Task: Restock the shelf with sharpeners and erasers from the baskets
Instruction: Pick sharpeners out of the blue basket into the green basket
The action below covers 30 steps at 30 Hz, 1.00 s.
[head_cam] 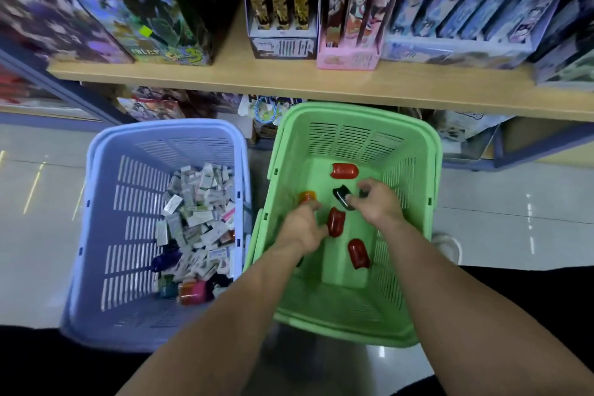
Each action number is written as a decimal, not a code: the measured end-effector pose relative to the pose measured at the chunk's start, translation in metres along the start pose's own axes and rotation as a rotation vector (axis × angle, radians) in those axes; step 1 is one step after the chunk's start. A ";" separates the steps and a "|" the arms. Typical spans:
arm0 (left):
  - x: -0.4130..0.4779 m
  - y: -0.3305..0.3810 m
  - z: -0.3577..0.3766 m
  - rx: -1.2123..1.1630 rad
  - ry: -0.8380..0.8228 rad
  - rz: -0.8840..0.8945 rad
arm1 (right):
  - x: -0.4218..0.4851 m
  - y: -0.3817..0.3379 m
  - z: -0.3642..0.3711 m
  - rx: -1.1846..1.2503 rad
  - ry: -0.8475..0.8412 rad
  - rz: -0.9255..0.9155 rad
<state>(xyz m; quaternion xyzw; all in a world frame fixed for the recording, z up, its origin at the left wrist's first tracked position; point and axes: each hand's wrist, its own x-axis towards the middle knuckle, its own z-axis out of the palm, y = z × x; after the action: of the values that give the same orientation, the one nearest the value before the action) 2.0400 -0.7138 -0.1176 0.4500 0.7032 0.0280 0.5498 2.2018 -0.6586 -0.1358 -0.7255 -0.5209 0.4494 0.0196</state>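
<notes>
Both hands were down inside the green basket [427, 170], which stood on the floor beside the blue basket [96, 235] and below the shelf [289, 80].

The right hand [377, 202] had its grip narrowed on the black sharpener [341, 198]. The thumb and fingers pinched its right end, and the piece lay tilted on the basket floor.

The left hand [302, 230] had its fingers bent towards the red sharpener [336, 222]. That piece lay just to the right of the fingertips and appeared to touch them. Whether this grip had closed on it could not be told.

The red sharpener's long axis ran away from the person, roughly in line with the left forearm, so a grasp would need to close across its narrow width. The left hand was plainly the nearer to it.

An orange sharpener [307, 196] lay just beyond the left fingers. Two further red pieces lay apart, one at the far end and one nearer the person.

The erasers [199, 219] lay heaped in the blue basket, untouched.
</notes>
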 end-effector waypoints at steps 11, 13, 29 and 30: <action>-0.127 -0.064 -0.167 0.365 0.292 0.220 | -0.092 -0.159 0.004 -0.065 0.103 -0.598; -0.137 -0.100 -0.196 0.332 0.394 0.109 | -0.107 -0.182 0.026 -0.135 0.053 -0.697; -0.121 -0.271 -0.213 0.005 0.795 -0.001 | -0.088 -0.208 0.300 -0.671 -0.655 -0.693; -0.118 -0.272 -0.214 -0.022 0.801 0.007 | -0.086 -0.200 0.308 -0.715 -0.647 -0.710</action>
<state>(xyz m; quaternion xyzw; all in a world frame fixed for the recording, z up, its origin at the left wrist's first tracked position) 1.7048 -0.8561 -0.0900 0.3998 0.8601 0.2105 0.2366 1.8426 -0.7696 -0.1656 -0.2951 -0.8298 0.4105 -0.2364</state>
